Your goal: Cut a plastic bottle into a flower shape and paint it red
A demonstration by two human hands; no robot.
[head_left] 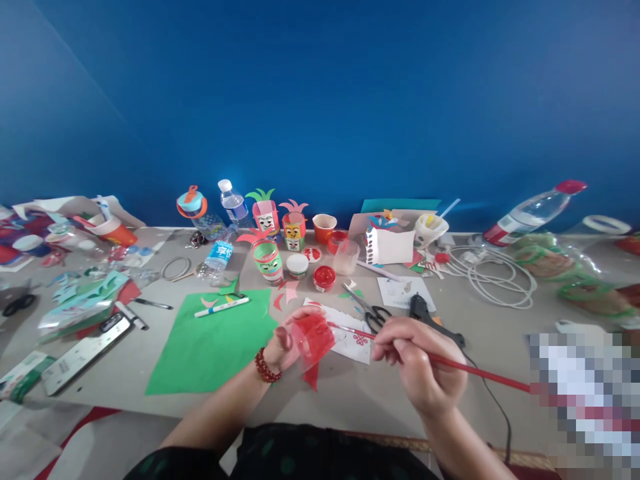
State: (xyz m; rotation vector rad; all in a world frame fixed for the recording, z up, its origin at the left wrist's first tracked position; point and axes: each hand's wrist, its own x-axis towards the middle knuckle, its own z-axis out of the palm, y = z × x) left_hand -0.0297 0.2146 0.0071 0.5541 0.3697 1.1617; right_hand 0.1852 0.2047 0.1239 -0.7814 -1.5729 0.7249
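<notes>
My left hand grips a clear plastic cup coated in red paint, held tilted just above the table near its front. My right hand pinches a long red-handled paintbrush whose tip touches the cup's painted side. A red bead bracelet circles my left wrist. Under the cup lies a white paper with red marks.
A green paper sheet with a white marker lies to the left. Behind stand decorated cup figures, red paint pots, water bottles, scissors, a black glue gun and white cable.
</notes>
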